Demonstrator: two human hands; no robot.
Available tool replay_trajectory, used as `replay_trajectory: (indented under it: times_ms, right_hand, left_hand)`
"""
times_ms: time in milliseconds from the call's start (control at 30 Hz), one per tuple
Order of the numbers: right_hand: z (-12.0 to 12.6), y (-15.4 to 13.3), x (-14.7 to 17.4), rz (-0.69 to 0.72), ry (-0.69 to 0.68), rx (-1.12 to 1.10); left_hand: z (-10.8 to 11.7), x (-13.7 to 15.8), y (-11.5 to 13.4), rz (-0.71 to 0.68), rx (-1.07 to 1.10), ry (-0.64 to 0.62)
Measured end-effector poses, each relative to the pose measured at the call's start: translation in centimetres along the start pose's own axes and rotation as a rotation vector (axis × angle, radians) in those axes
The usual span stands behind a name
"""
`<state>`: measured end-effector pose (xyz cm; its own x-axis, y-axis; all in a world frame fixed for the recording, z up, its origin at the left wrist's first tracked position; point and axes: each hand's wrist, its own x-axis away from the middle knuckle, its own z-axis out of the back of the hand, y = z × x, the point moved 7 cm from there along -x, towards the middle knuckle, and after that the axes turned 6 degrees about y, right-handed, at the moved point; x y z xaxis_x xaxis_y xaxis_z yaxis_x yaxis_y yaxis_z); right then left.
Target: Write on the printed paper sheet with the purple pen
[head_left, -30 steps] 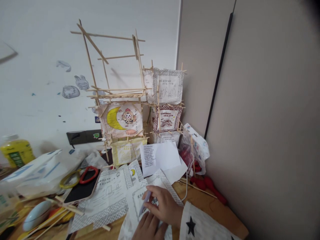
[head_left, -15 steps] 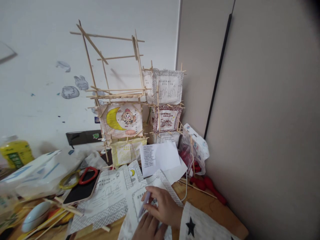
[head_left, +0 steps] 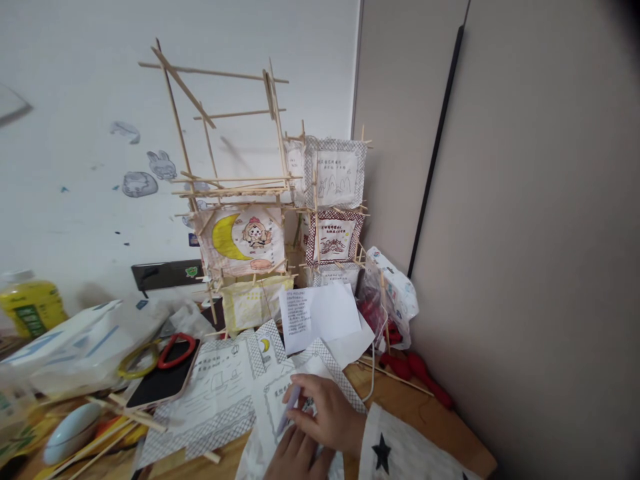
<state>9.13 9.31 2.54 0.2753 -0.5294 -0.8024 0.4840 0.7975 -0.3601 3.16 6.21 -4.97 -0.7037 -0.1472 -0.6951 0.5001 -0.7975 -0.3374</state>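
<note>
My right hand (head_left: 327, 413) is closed round a slim pale purple pen (head_left: 291, 407), held over a sheet with a wavy drawn border (head_left: 267, 397). The pen's tip is near my left fingers and I cannot tell whether it touches the paper. Just below, my left hand (head_left: 297, 457) lies flat on the same sheet at the bottom edge of the view, pressing it down. Part of the sheet's drawing is hidden under both hands. To the left lies a large drawn sheet (head_left: 215, 387) with sailboats and a criss-cross border.
Behind stands a wooden stick frame (head_left: 235, 193) with drawn panels. A handwritten page (head_left: 320, 317) leans before it. Scissors (head_left: 177, 351) rest on a black phone (head_left: 160, 383) at left. A pale blue oval object (head_left: 73, 433) and loose sticks lie nearer. A wardrobe (head_left: 530, 233) borders the right.
</note>
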Motion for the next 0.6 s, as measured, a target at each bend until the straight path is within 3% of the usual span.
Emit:
replay_trajectory:
  times_ms: [133,267,500,600]
  right_hand:
    - [0.1,-0.22,-0.11,0.018,0.001,0.015]
    - [0.12,-0.15,-0.09,0.015,0.0,0.029]
    - [0.23,-0.15,0.06,0.07,0.058,0.047]
    - [0.22,-0.3,-0.05,0.071,0.035,0.032]
  left_hand:
    - [0.14,0.04,-0.12,0.019,0.013,0.04]
    - [0.0,-0.14,0.0,-0.034,-0.002,-0.033]
    - [0.47,-0.38,-0.08,-0.011,0.018,0.029]
    - [0.1,-0.24,0.0,-0.009,0.011,-0.016]
